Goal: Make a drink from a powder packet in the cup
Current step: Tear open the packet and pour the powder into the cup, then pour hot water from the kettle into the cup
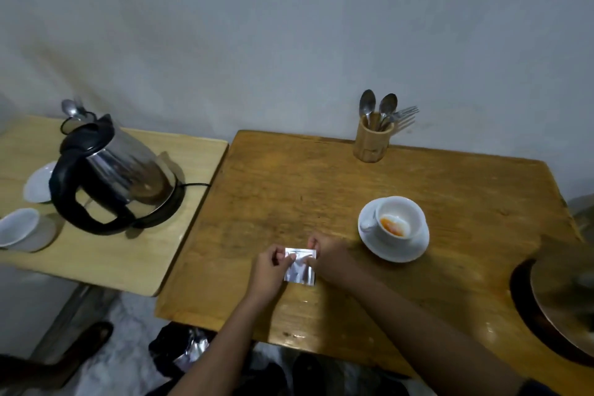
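Observation:
A small silver powder packet [300,268] is held just above the brown wooden table [289,190], near its front edge. My left hand [270,267] pinches the packet's left top corner and my right hand [324,254] pinches its right top edge. To the right stands a white cup [400,219] on a white saucer [393,251]. Orange powder lies in the cup's bottom. A steel electric kettle [115,170] with a black handle sits on its base on the lighter table at the left.
A wooden holder [373,141] with spoons and a fork stands at the table's back edge. White cups and a saucer [38,182] lie left of the kettle. A round metal lid [565,296] sits at the right edge. A black bag [183,354] lies on the floor.

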Motion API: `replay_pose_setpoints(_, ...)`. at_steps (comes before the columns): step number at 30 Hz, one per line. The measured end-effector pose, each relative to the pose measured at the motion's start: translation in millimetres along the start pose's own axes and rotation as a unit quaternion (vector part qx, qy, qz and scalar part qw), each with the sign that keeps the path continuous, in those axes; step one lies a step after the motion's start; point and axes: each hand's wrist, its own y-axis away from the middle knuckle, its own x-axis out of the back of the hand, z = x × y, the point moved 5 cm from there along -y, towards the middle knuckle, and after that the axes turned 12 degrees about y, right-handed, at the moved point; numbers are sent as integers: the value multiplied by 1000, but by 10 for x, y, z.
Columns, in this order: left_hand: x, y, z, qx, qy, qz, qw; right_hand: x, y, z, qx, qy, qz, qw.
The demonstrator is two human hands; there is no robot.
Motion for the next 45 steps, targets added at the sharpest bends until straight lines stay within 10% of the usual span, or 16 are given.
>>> replay_pose_setpoints(20,-217,301,-115,-126,-273,-61,952,-304,320,104,72,110,19,991)
replay_pose_setpoints(32,-388,313,50,-127,-451,-97,878,520,1187,621,-6,-50,157,986)
replay_pose_setpoints(36,-552,236,280,-71,-514,-101,849,1243,1546,796,-38,-83,302,949)
replay_pose_setpoints(45,-1204,65,849,-135,-223,-104,960,2624,2856,1592,-172,-71,630,754)
